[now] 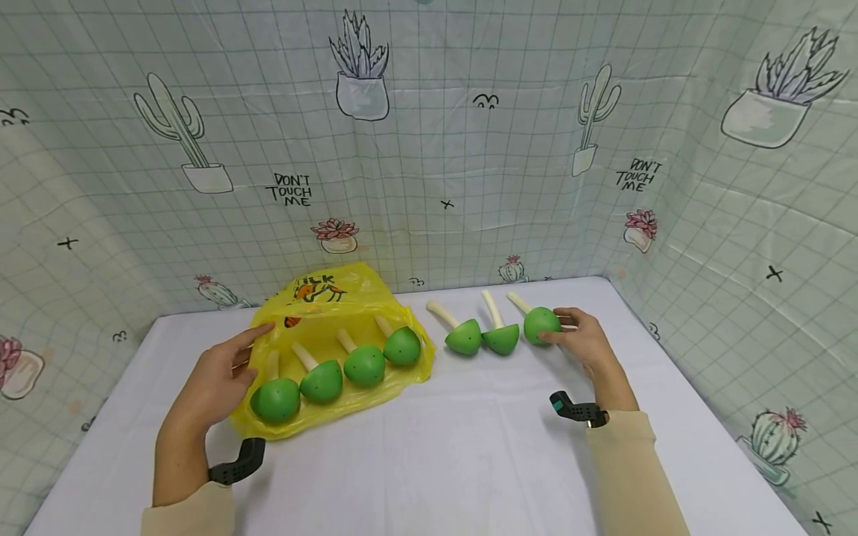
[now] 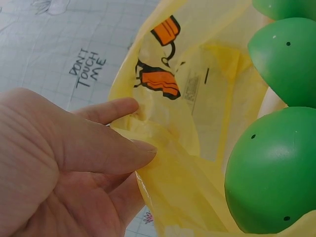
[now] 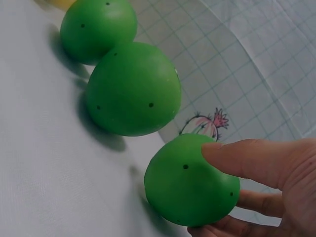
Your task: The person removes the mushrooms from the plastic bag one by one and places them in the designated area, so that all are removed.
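A yellow plastic bag (image 1: 395,383) lies open on the table, with several green-capped toy mushrooms (image 1: 364,365) in a row inside it. My left hand (image 1: 217,376) holds the bag's left edge; in the left wrist view the thumb (image 2: 143,150) lies over the plastic and other fingers go behind it. To the right of the bag are three more such mushrooms, white stems towards the wall. My right hand (image 1: 582,339) grips the rightmost mushroom (image 1: 540,325) by its cap, thumb on the near side. The middle mushroom (image 1: 503,339) and the left one (image 1: 464,337) stand beside it.
A white cloth covers the table (image 1: 456,461). Behind it and along both sides hangs a checked curtain (image 1: 429,149) printed with potted cacti. Black wrist cameras sit on both wrists, the left one (image 1: 240,461) just over the cloth.
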`<state>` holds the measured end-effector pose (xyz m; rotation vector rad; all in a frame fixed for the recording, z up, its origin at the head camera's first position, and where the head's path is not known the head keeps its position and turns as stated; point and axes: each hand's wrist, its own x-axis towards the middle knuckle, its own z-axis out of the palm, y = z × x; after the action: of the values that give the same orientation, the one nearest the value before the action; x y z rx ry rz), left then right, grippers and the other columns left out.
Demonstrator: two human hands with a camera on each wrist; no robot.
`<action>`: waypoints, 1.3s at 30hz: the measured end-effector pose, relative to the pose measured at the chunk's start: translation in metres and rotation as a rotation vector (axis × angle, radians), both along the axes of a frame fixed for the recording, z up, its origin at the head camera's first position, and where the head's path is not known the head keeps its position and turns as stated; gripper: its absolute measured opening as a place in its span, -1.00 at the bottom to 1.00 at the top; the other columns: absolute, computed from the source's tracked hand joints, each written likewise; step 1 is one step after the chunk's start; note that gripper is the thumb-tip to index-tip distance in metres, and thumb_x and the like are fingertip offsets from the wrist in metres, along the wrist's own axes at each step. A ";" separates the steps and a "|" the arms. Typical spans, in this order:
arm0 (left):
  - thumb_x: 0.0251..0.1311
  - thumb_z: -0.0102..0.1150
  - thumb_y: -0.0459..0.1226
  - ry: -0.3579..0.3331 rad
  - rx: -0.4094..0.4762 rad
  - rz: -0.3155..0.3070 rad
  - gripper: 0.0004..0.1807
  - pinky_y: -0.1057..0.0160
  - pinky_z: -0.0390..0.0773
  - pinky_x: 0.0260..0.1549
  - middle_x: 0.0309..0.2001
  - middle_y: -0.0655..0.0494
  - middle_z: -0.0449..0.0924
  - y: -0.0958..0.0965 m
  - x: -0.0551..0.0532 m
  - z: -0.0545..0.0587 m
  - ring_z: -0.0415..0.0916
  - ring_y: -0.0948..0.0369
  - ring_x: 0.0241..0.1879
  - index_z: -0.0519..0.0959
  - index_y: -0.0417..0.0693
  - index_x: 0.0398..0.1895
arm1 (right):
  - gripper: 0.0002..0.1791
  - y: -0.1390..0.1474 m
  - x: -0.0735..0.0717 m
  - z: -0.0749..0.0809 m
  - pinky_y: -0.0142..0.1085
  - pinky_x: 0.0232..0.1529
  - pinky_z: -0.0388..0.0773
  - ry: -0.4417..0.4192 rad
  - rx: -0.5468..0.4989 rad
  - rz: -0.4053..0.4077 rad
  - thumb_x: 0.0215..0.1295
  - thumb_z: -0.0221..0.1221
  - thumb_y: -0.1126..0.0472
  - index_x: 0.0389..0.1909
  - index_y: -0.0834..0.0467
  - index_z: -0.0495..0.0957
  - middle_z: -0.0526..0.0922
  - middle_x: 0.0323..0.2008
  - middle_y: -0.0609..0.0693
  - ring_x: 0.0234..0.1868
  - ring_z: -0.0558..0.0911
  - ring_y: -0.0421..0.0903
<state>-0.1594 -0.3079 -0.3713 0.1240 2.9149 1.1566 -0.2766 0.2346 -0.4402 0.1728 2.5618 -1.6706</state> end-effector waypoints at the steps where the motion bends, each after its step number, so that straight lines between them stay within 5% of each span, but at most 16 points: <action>1: 0.35 0.01 -0.65 0.001 0.000 -0.001 -0.22 -0.37 0.44 0.28 0.53 -0.49 0.16 0.000 0.000 0.000 0.29 -0.46 0.38 0.20 -0.18 0.64 | -0.11 0.000 0.000 0.000 0.18 0.47 0.33 0.003 -0.001 -0.004 0.33 0.40 0.26 0.58 0.36 0.18 0.26 0.50 0.42 0.49 0.30 0.35; 24: 0.34 0.02 -0.66 0.003 -0.003 -0.004 -0.22 -0.37 0.43 0.28 0.52 -0.49 0.18 0.000 -0.001 0.000 0.30 -0.46 0.38 0.21 -0.19 0.63 | -0.18 0.004 0.002 0.002 0.14 0.47 0.36 0.049 0.010 -0.058 0.37 0.36 0.26 0.55 0.38 0.23 0.29 0.50 0.41 0.51 0.32 0.35; 39: 0.34 0.02 -0.66 0.013 0.004 -0.003 -0.21 -0.35 0.45 0.27 0.51 -0.48 0.20 0.000 0.000 0.000 0.31 -0.46 0.38 0.20 -0.19 0.64 | -0.29 -0.008 0.007 0.018 0.03 0.46 0.43 0.200 -0.024 -0.228 0.41 0.36 0.22 0.50 0.29 0.35 0.44 0.43 0.27 0.46 0.45 0.18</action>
<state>-0.1595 -0.3082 -0.3712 0.1370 2.9227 1.1663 -0.2692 0.2270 -0.4218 0.3231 2.7555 -1.8840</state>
